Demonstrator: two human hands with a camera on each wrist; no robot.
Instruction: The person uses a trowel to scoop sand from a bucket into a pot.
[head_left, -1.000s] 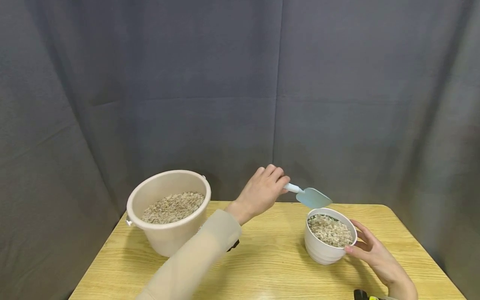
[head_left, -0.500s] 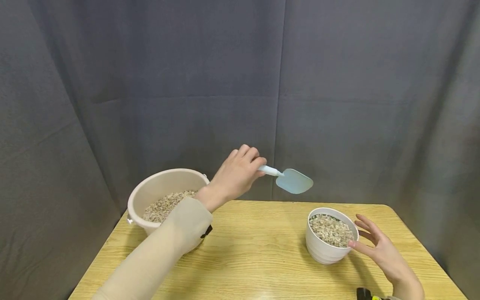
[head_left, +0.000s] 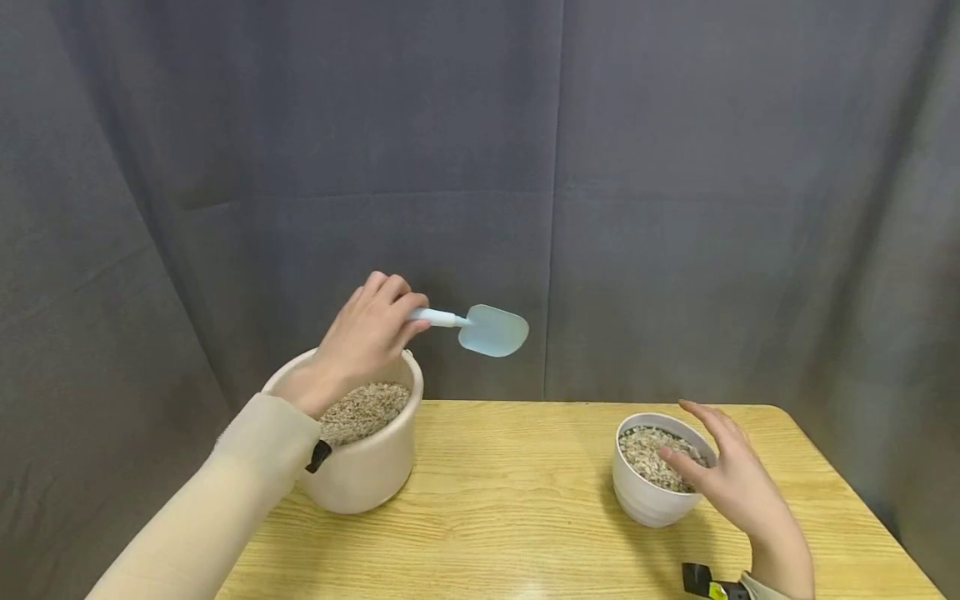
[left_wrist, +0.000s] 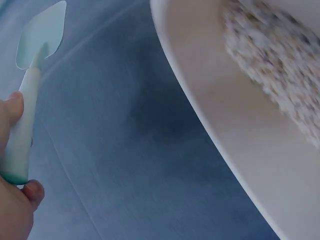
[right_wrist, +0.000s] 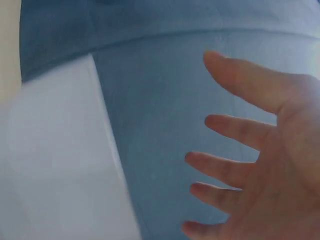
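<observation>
Left hand (head_left: 365,333) grips a pale blue trowel (head_left: 480,327) above the beige bucket (head_left: 367,467), blade toward 3 o'clock. Right hand (head_left: 731,483), fingers spread, touches the white pot (head_left: 645,496).

Plenty of bare wood on the desk (head_left: 517,500) between the beige bucket (head_left: 363,467) near the back-left corner and the white bowl (head_left: 645,492) toward the right edge, wide enough for a hand. The front edge was open too, and the grey curtain (head_left: 480,167) closed off the back.
</observation>
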